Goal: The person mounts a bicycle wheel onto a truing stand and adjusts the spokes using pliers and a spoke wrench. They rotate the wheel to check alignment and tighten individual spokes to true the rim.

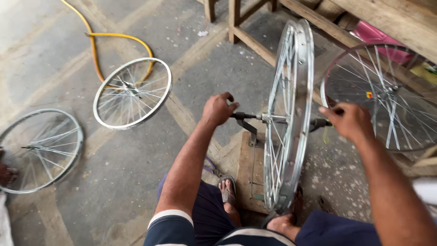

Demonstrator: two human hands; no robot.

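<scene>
Head camera is looking down on a seated person who is working a bare bicycle wheel [291, 118] that is standing upright, edge-on, between the knees. The wheel's axle is resting in a small metal stand [249, 130] fixed to a wooden block [248, 168] on the concrete floor [59, 50]. The left hand [218, 109] is curling narrowly around the left end of the axle, and the right hand [348, 120] is closing on the right end. By the look of it, the step in hand is seating or steadying the wheel in the stand; any further move is calling for both axle ends staying level and the rim clear of the legs.

Sandalled feet [227, 189] are sitting just beside the block, close under the rim. Another spoked wheel [387, 95] is leaning near the right hand, against a wooden bench frame [318, 23]. Two more wheels are lying flat on the floor, one [132, 93] over a yellow hose [98, 41], one [41, 148] at the left edge.
</scene>
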